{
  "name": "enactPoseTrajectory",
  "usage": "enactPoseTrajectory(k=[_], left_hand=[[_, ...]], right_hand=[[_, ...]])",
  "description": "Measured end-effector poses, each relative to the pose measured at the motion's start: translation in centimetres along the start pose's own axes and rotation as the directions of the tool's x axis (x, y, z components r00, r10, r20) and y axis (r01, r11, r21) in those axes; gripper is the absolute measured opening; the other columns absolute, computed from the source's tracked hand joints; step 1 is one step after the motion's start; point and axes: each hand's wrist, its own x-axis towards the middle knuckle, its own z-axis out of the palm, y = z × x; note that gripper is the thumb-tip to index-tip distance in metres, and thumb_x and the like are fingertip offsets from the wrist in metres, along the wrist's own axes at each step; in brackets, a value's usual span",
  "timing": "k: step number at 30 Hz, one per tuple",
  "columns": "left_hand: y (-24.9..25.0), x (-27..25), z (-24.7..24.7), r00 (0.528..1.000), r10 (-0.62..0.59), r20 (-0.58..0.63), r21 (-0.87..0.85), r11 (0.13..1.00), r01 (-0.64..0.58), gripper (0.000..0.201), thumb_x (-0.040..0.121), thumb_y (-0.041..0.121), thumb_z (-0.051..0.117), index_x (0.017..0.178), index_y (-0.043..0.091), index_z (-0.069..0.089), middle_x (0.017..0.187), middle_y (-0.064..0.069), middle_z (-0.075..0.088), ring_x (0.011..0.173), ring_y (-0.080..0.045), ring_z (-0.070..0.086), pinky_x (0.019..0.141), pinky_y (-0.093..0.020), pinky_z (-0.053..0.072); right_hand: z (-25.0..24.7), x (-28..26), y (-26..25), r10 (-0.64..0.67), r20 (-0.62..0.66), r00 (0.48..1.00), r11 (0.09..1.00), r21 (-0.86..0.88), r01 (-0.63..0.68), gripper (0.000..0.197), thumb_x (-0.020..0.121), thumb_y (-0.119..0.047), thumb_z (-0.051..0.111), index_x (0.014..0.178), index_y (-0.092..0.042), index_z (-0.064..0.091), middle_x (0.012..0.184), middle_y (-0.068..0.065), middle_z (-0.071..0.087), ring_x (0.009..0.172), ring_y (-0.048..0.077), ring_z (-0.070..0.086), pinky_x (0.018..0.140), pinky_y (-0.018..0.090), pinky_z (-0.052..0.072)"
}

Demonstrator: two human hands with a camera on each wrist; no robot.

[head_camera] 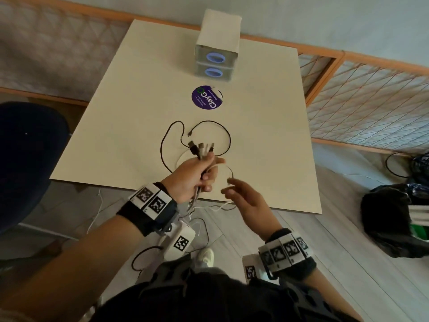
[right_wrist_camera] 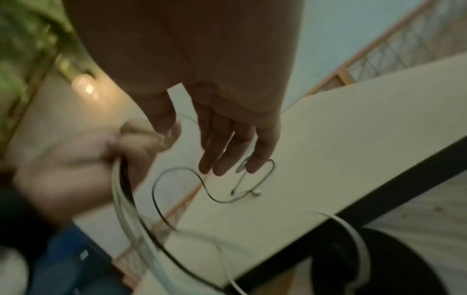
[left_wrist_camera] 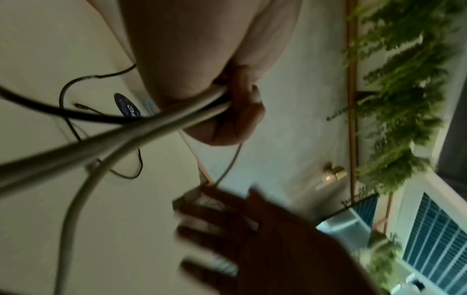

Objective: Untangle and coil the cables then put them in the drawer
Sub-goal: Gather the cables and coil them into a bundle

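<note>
Left hand point(head_camera: 192, 176) fisted round cable bundle point(head_camera: 201, 151), plugs pointing away toward drawer unit, tails hanging off near desk point(head_camera: 267, 126) edge. Right hand point(head_camera: 246, 201) just beside, fingers loose, holding nothing. Black cable loops point(head_camera: 166, 140) on desk beyond. Drawer unit point(head_camera: 216, 59) farther, shut.

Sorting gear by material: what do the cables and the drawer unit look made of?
Cables: flexible plastic-sheathed, smooth black and white, with metal plug tips, in the left hand. Drawer unit: probably translucent grey plastic fronts with blue ring pulls; its matte beige top could be card.
</note>
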Motion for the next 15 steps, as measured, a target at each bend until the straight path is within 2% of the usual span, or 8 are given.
enactPoseTrajectory(k=[1, 3, 5, 7, 10, 12, 14, 15], left_hand=[[-0.8, -0.4, 0.5, 1.0, 0.009, 0.015, 0.074, 0.997, -0.01, 0.038, 0.1, 0.033, 0.028, 0.104, 0.005, 0.053, 0.049, 0.009, 0.033, 0.041, -0.005, 0.027, 0.046, -0.02, 0.035], [-2.2, -1.1, 1.4, 1.0, 0.007, 0.026, 0.194, 0.981, -0.012, 0.037, 0.1, 0.035, 0.03, 0.097, 0.005, 0.052, 0.051, 0.01, 0.033, 0.043, -0.004, 0.029, 0.053, -0.023, 0.038], [-3.2, -1.7, 2.0, 0.999, -0.027, 0.04, 0.284, 0.959, 0.014, 0.033, 0.1, 0.033, 0.031, 0.093, 0.007, 0.049, 0.05, 0.011, 0.034, 0.043, -0.004, 0.032, 0.055, -0.022, 0.041], [-3.9, -2.4, 2.4, 0.994, -0.086, 0.063, 0.354, 0.933, 0.058, 0.03, 0.1, 0.031, 0.031, 0.088, 0.011, 0.051, 0.05, 0.011, 0.037, 0.046, -0.006, 0.034, 0.055, -0.022, 0.042], [-4.0, -3.2, 2.1, 0.995, -0.097, 0.032, 0.321, 0.944, 0.082, 0.032, 0.099, 0.031, 0.033, 0.096, 0.011, 0.057, 0.063, 0.002, 0.057, 0.058, -0.012, 0.051, 0.064, -0.025, 0.052], [-3.6, -3.4, 1.0, 0.998, -0.052, -0.038, 0.17, 0.984, 0.058, 0.036, 0.099, 0.032, 0.033, 0.106, 0.008, 0.059, 0.088, -0.006, 0.071, 0.083, -0.02, 0.067, 0.082, -0.033, 0.055], [-2.9, -3.5, -0.2, 0.995, 0.027, -0.1, 0.045, 0.999, -0.023, 0.04, 0.099, 0.034, 0.032, 0.114, 0.008, 0.058, 0.11, -0.009, 0.069, 0.107, -0.022, 0.064, 0.092, -0.038, 0.051], [-2.5, -3.5, -0.8, 0.99, 0.056, -0.127, 0.004, 0.998, -0.056, 0.04, 0.099, 0.034, 0.033, 0.117, 0.007, 0.057, 0.115, -0.011, 0.067, 0.111, -0.022, 0.063, 0.093, -0.038, 0.051]], right_hand=[[-0.4, 0.3, -0.8, 0.014, -0.023, 1.0, 0.994, 0.113, -0.011, 0.03, 0.094, -0.027, 0.049, 0.122, -0.017, 0.054, 0.105, 0.003, 0.07, 0.097, 0.012, 0.064, 0.084, 0.026, 0.05], [-0.9, 0.9, -2.5, 0.067, -0.037, 0.997, 0.945, 0.322, -0.052, 0.024, 0.095, -0.03, 0.045, 0.109, -0.017, 0.06, 0.097, 0.003, 0.072, 0.091, 0.014, 0.067, 0.078, 0.029, 0.05], [-1.2, 1.5, -3.5, 0.115, -0.002, 0.993, 0.849, 0.519, -0.097, 0.028, 0.095, -0.034, 0.044, 0.098, -0.013, 0.062, 0.093, 0.005, 0.073, 0.089, 0.017, 0.067, 0.079, 0.031, 0.052], [-1.0, 2.1, -4.1, 0.124, -0.009, 0.992, 0.784, 0.614, -0.092, 0.026, 0.095, -0.03, 0.047, 0.099, -0.009, 0.061, 0.09, 0.007, 0.071, 0.084, 0.019, 0.065, 0.08, 0.032, 0.051], [-0.2, 2.6, -4.5, 0.085, -0.113, 0.99, 0.85, 0.526, -0.013, 0.016, 0.093, -0.019, 0.052, 0.096, -0.011, 0.066, 0.077, 0.002, 0.068, 0.074, 0.014, 0.061, 0.077, 0.03, 0.051], [0.7, 2.5, -4.1, 0.02, -0.203, 0.979, 0.926, 0.373, 0.059, 0.014, 0.092, -0.018, 0.054, 0.092, -0.014, 0.068, 0.078, 0.001, 0.068, 0.076, 0.015, 0.063, 0.079, 0.033, 0.053], [1.7, 2.2, -3.2, -0.065, -0.271, 0.96, 0.972, 0.199, 0.122, 0.014, 0.09, -0.021, 0.057, 0.095, -0.015, 0.069, 0.086, 0.003, 0.07, 0.084, 0.019, 0.066, 0.082, 0.039, 0.055], [2.2, 2.0, -2.8, -0.088, -0.28, 0.956, 0.982, 0.139, 0.131, 0.015, 0.09, -0.021, 0.057, 0.097, -0.015, 0.069, 0.09, 0.005, 0.071, 0.087, 0.02, 0.066, 0.083, 0.039, 0.055]])
